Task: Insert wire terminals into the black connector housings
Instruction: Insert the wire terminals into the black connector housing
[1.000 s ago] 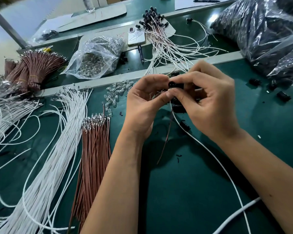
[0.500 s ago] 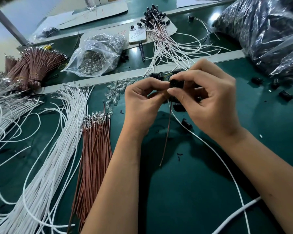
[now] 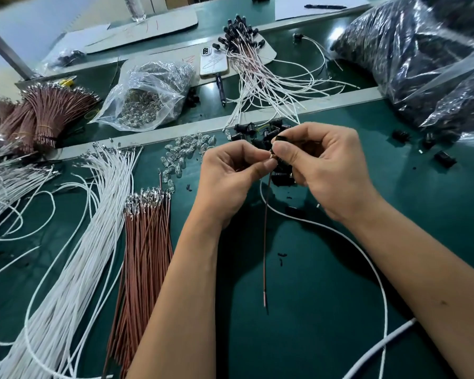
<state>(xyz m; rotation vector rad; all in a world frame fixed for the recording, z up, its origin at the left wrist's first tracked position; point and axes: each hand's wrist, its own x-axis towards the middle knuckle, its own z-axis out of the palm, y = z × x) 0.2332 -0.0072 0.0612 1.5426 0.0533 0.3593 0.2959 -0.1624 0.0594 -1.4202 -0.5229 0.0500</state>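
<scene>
We see both hands raised together over the green table (image 3: pixel 326 283), meeting fingertip to fingertip. The right hand (image 3: pixel 326 170) curls its thumb and forefinger round a small black connector housing (image 3: pixel 281 138), held just above the loose heap of black housings (image 3: pixel 257 132) that lies against the grey dividing rail (image 3: pixel 175 138). The left hand (image 3: pixel 227 176) pinches the upper end of a brown wire (image 3: pixel 266 242) right at the housing's underside; whether the terminal is already seated we cannot tell, since the fingers cover the joint. The brown wire hangs straight down from the pinch, its stripped end free near the table. A white wire (image 3: pixel 367 258) runs from under the right hand, curving off toward the lower right edge.

To the left of the forearms lies a bundle of brown wires (image 3: pixel 145 255) with metal terminals at their far ends, and beside it a long sheaf of white wires (image 3: pixel 74 255), also tipped with terminals. Between these and the hands is a scatter of small clear bulbs (image 3: pixel 181 157). Beyond the rail we see a clear plastic bag (image 3: pixel 148 97) of similar glassy parts, a tied bunch of brown wires (image 3: pixel 47 113), a phone (image 3: pixel 213 62) lying flat, and a fan of finished assemblies (image 3: pixel 255 67), white and pinkish leads ending in black housings. At the far right stand big plastic bags (image 3: pixel 422 58) filled with dark parts, and a few stray black housings (image 3: pixel 446 158) lie on the table near them.
</scene>
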